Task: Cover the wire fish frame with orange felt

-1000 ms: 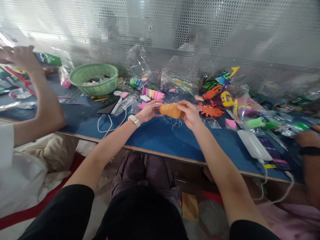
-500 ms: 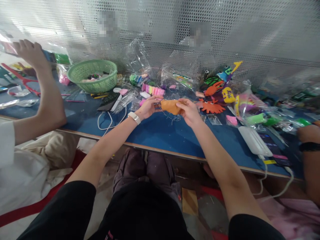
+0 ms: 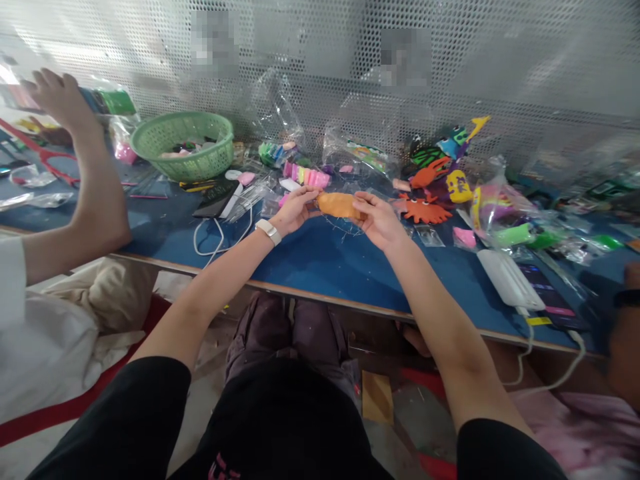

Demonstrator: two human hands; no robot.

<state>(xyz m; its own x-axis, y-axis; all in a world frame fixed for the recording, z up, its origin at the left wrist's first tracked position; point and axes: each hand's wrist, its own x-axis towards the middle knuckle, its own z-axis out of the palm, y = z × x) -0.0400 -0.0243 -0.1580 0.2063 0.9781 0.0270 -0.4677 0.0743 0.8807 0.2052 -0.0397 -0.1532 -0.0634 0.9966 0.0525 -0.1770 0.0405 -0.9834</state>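
A perforated metal panel (image 3: 320,87) rises behind a long blue table (image 3: 310,273) crowded along its back and both ends. At left, a co-worker's bent arm (image 3: 97,180) rests its elbow at the table's edge, the hand raised beside a green item (image 3: 119,101); another person's arm (image 3: 625,333) shows at far right, partly cut off by the frame. A green basket (image 3: 143,152) with mixed pieces inside stands against the panel, and clear plastic bags (image 3: 275,110) lie heaped beyond the hands. A white block (image 3: 507,283) with a cable sits just beside a phone (image 3: 543,287) near the front edge at right, while an orange crab figure (image 3: 425,211) lies just past the right hand (image 3: 377,223), near a yellow piece (image 3: 457,185) and a pink packet (image 3: 464,237). A row of coloured blocks (image 3: 307,175) sits close behind the left hand (image 3: 296,212), whose wrist wears a white band (image 3: 270,232). Between the two hands, over the middle of the table, is an orange piece (image 3: 336,205): the left hand's fingers are curled about its left end, their tips partly hidden, and the right hand pinches its right end between thumb and fingers, with thin wiry strands (image 3: 345,230) showing just below
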